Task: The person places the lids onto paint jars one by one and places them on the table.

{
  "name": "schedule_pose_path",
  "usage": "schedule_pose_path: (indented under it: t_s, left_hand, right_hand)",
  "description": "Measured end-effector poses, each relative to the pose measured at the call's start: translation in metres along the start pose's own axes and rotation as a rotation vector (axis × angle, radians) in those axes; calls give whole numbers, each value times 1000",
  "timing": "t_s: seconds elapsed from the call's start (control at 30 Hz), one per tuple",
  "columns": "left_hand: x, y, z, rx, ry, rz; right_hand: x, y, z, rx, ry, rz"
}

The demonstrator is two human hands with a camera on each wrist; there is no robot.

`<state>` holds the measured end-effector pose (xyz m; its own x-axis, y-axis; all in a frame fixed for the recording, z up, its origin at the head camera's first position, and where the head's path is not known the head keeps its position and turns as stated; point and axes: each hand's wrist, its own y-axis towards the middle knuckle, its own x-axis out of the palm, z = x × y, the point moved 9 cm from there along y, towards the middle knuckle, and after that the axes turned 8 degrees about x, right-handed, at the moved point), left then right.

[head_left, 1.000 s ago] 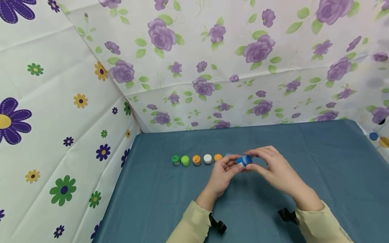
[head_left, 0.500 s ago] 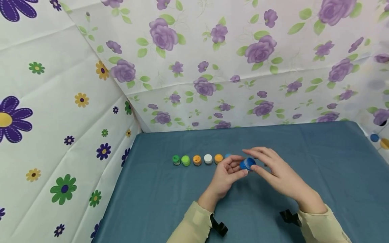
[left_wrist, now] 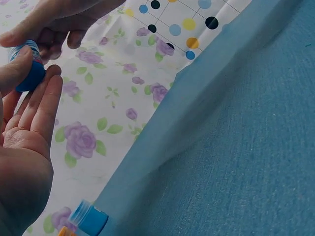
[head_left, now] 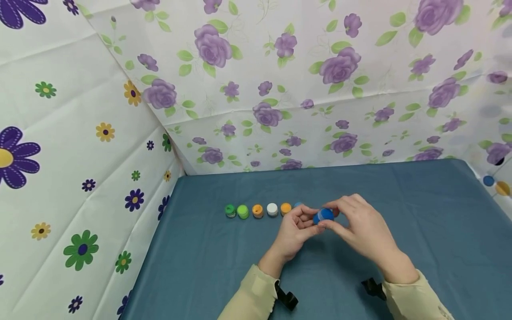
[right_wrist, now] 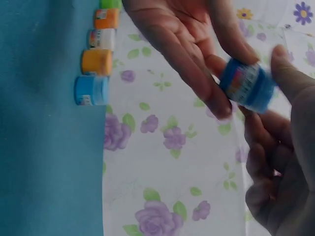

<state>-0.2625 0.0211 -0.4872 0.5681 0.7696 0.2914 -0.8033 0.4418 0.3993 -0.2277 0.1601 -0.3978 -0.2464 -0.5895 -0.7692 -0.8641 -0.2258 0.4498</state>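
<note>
A small dark blue paint jar is held above the table between both hands. My left hand pinches its labelled body between thumb and fingers, as the right wrist view shows with the jar's label. On the ribbed lid lie the thumb and fingertips of my right hand, gripping it from the right. The jar is tilted, its lid toward the right hand. From the left wrist view, the body sits over the left fingers, under the left thumb. Whether the lid is loose cannot be seen.
Behind the hands stands a row of paint jars: dark green, light green, orange, white, yellow-orange and light blue. A blue cloth covers the table; flowered sheets hang behind and left.
Half a second ago the right index finger stood lifted off the lid; now the right fingers close round it again. The jar has turned slightly, while the left hand keeps its hold.
</note>
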Motion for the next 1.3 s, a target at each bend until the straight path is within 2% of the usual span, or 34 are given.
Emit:
schedule_pose_path:
  t_s: [0.1, 0.17, 0.23, 0.33, 0.43, 0.53, 0.63, 0.87, 0.93, 1.03, 1.2, 1.3]
  left_hand:
    - [-2, 0, -1, -12, 3, 23]
    - [-3, 1, 0, -12, -1, 37]
    - [-4, 2, 1, -11, -10, 50]
    - [-6, 2, 3, -6, -23, 62]
    - [-8, 2, 5, -5, -20, 63]
    - [-7, 2, 5, -4, -5, 45]
    - [-5, 1, 4, -5, 1, 27]
    - [-3, -1, 0, -29, 25, -3]
    - [-3, 0, -1, -35, 19, -5]
    - [-3, 0, 0, -30, -3, -1]
    - [-4, 1, 1, -31, -14, 0]
    - [-3, -1, 0, -46, -10, -9]
  right_hand:
    - [1, -1, 5, 89, -1, 6]
    - [1, -2, 7, 103, 53, -17]
    - [1, -3, 5, 64, 113, -47]
    - [2, -4, 0, -43, 180, -93]
    - [1, -4, -6, -128, 167, -85]
    - [-1, -3, -7, -150, 134, -51]
    - [0, -2, -4, -111, 102, -42]
    - [5, -3, 10, 107, 31, -85]
    - [3, -3, 13, 126, 44, -80]
    - [-2, -2, 10, 49, 100, -74]
    - [-6, -2, -5, -199, 137, -93]
    - [-5, -3, -9, -253, 125, -89]
